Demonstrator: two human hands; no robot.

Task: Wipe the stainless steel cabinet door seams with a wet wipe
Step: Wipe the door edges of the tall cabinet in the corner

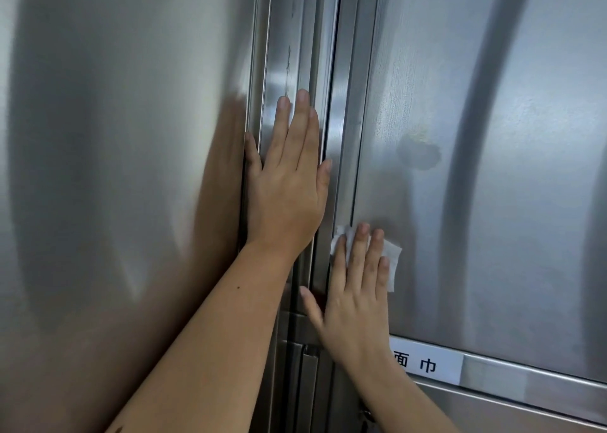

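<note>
Two stainless steel cabinet doors fill the view, the left door (pixel 124 169) and the right door (pixel 492 202), with vertical seams (pixel 328 71) and frame strips between them. My left hand (pixel 285 186) lies flat with straight fingers on the middle strip, thumb at the left door's edge. Lower and to the right, my right hand (pixel 354 288) presses a white wet wipe (pixel 392 255) flat against the right door beside its seam. The wipe shows above and to the right of my fingers; most of it is hidden under the hand.
A white label (pixel 427 363) with black characters is stuck on the horizontal rail under the right door panel. A dull round smudge (pixel 418 153) marks that door above the wipe. A metal latch or handle (pixel 305 360) sits low on the middle strip.
</note>
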